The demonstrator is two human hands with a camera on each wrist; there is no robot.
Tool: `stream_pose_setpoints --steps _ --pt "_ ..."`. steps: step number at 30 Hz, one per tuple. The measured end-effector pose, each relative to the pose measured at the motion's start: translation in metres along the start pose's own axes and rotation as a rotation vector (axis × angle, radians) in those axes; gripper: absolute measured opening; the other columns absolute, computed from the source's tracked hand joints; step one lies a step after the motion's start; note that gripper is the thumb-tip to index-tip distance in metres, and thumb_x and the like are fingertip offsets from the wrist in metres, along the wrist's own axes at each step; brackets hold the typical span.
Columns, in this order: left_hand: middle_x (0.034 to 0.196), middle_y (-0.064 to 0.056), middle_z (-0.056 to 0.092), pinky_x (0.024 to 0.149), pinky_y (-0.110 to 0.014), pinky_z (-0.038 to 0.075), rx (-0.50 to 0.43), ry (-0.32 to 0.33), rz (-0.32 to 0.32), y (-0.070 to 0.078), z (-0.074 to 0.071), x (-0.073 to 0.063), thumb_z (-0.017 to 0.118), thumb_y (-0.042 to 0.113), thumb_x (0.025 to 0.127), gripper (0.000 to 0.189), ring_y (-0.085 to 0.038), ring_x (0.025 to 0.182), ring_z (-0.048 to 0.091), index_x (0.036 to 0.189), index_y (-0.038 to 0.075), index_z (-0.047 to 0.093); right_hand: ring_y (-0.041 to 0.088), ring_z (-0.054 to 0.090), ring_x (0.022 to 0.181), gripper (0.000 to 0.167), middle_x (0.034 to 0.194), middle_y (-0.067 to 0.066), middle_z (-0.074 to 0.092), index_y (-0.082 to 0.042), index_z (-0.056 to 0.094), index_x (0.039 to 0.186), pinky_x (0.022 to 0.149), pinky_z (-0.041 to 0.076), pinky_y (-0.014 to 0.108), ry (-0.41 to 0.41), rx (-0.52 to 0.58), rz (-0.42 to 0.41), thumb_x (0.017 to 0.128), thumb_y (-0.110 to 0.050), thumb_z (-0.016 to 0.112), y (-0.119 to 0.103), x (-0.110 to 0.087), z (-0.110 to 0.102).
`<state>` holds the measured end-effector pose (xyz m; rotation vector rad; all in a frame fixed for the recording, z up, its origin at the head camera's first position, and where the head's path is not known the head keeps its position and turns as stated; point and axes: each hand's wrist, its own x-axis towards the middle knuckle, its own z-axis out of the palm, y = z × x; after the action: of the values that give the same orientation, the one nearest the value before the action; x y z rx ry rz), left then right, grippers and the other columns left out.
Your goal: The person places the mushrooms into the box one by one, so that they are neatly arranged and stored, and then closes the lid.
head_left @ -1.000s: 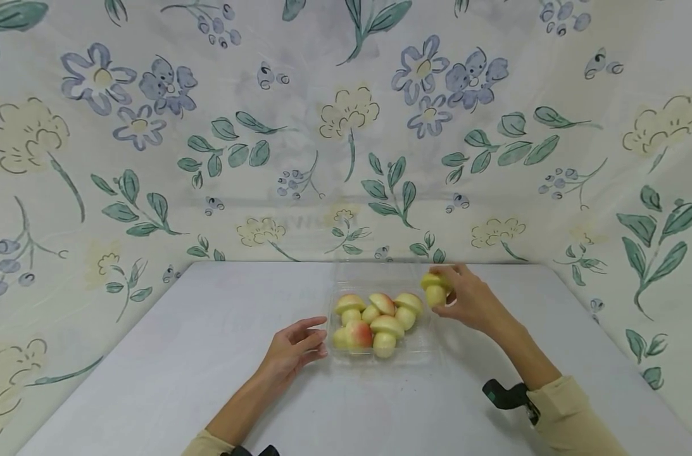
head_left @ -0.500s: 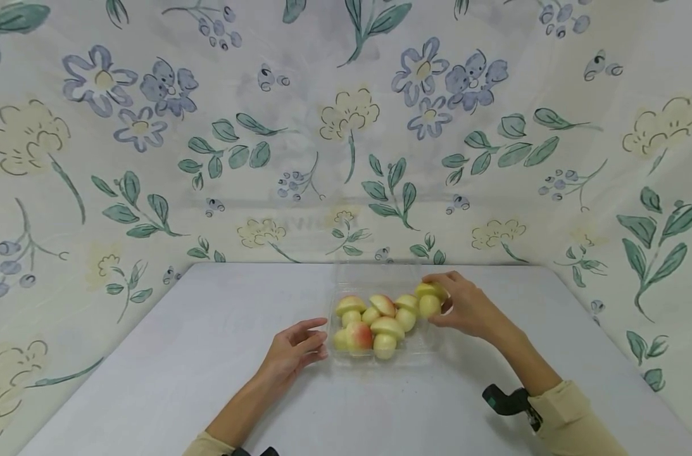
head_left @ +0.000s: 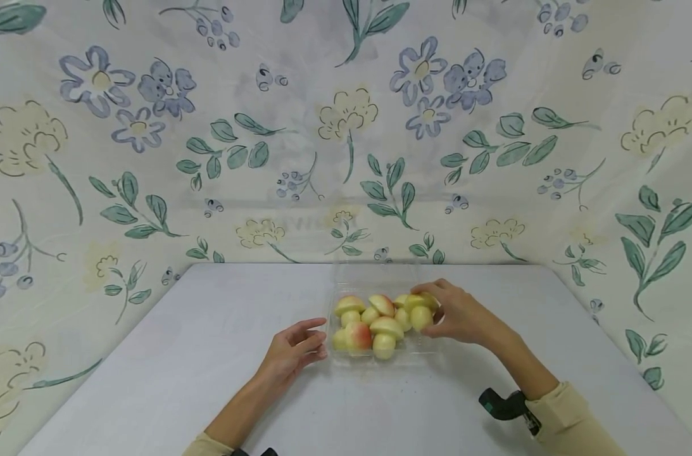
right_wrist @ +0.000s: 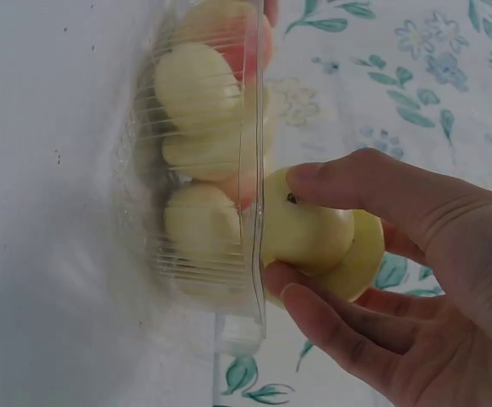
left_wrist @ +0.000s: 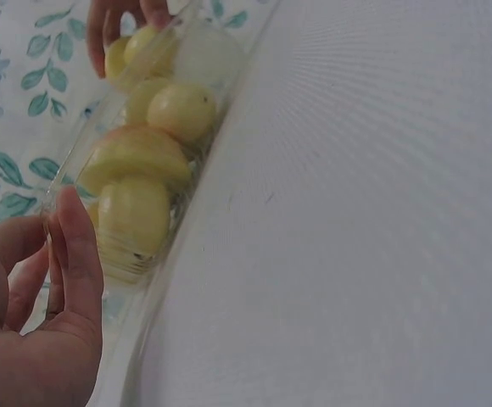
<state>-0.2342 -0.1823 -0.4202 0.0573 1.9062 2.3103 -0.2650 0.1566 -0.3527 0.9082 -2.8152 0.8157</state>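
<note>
In the head view, my right hand [head_left: 462, 316] pinches a pale yellow mushroom [head_left: 421, 315], with a domed cap and a bulbous stem, over the right part of a clear plastic box [head_left: 346, 353]. In the right wrist view the thumb and fingers hold the mushroom [right_wrist: 310, 225] at the box's rim [right_wrist: 259, 195]; a dark spot shows on its stem end. Several similar mushrooms [head_left: 387, 329] lie in the box, some with red blush. Outside the box's left end, my left hand [head_left: 293, 348] has its fingers extended against it, as the left wrist view [left_wrist: 68, 288] also shows.
The box's raised clear lid [head_left: 377, 272] stands at its far side. White covering lies over the table [head_left: 237, 297], and a floral cloth [head_left: 300, 145] hangs behind it. A black wrist device [head_left: 502, 404] sits at the right sleeve.
My right hand has moved left and down, bringing the mushroom from beside the box to over its right part. The left hand stays in place.
</note>
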Motion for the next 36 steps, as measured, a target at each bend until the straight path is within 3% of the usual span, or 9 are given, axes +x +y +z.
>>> stream_pose_setpoints --steps 15,24,36 --pt "0.087 0.001 0.059 0.075 -0.024 0.060 -0.014 -0.003 -0.003 -0.0004 -0.0002 0.0004 0.067 0.005 0.091 0.051 -0.011 0.073 0.062 0.139 -0.003 0.048 0.012 0.058 0.078 0.061 0.119 0.013 0.058 -0.013 0.056 0.132 0.066 0.051 0.017 -0.053 -0.026 0.001 0.076 -0.018 0.081 -0.0073 -0.0004 0.0069" --pt "0.087 0.002 0.059 0.075 -0.023 0.060 -0.019 -0.007 -0.009 0.0002 -0.0002 0.0003 0.066 0.005 0.092 0.052 -0.011 0.073 0.062 0.140 -0.002 0.047 0.013 0.065 0.079 0.058 0.120 0.015 0.057 -0.010 0.057 0.130 0.068 0.053 0.016 -0.068 0.028 -0.013 0.078 -0.016 0.082 -0.0034 0.0008 0.0093" --pt "0.088 0.001 0.059 0.075 -0.023 0.060 -0.009 0.010 -0.017 0.0003 0.0010 0.0005 0.066 0.004 0.091 0.051 -0.011 0.073 0.062 0.139 -0.002 0.049 0.007 0.062 0.077 0.052 0.117 0.012 0.059 -0.010 0.059 0.125 0.066 0.053 0.015 -0.083 0.034 0.013 0.078 -0.015 0.082 -0.0028 0.0014 0.0070"
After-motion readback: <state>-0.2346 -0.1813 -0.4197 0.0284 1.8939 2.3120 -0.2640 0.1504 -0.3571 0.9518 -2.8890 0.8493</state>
